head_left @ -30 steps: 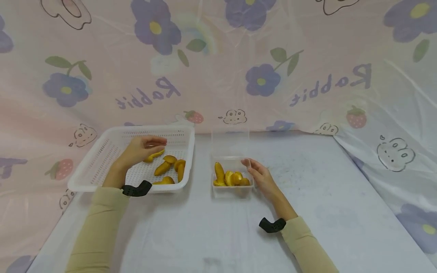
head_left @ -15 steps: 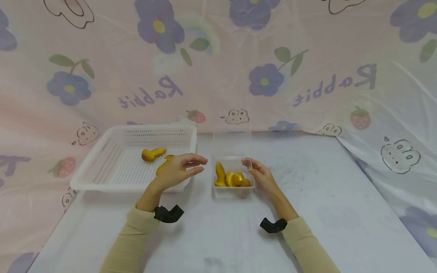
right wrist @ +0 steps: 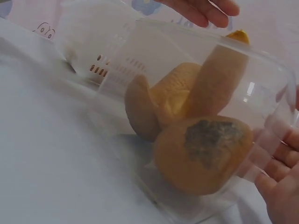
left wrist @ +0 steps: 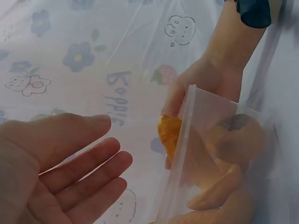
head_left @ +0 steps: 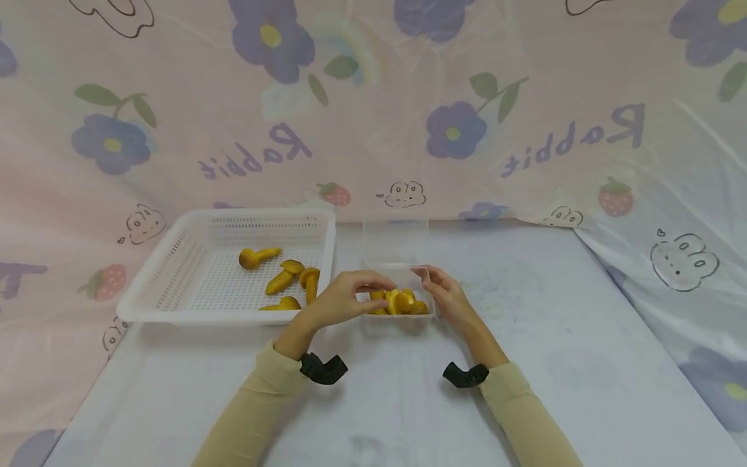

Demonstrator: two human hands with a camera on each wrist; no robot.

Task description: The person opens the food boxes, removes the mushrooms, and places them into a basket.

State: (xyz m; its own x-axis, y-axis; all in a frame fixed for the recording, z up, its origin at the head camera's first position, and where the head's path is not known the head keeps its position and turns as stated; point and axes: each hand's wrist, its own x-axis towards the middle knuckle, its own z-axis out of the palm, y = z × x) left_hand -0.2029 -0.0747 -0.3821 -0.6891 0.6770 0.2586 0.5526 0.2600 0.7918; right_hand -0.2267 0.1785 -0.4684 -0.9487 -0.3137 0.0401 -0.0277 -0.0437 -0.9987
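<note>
Clear plastic: a small box on the white tabletop, taken as the centre of the dial in the head view. Clear lid open at twelve o'clock. Inside the box, a huddle of yellow-brown mushrooms, partly hidden from above; in the right wrist view, one leaning stem with its tip just above the rim, and below it a rounded cap with a dark patch.

At nine o'clock, poised over the near rim, the left hand: fingers extended and loosely parted, thumb standing away from them; in the left wrist view, fingertips apart from the box.

At three o'clock, the right hand: fingers bent round the far corner of the box, holding its wall. Cannot tell exactly where the thumb presses.

Between nine and ten o'clock, a white perforated basket, with four more mushrooms on its floor, from two round to four o'clock of its own centre.

Beige sleeves at eight and four o'clock, each with a black wrist piece. Beyond, at twelve, a hanging cloth with purple flowers, strawberries and mirrored "Rabbit" lettering.
</note>
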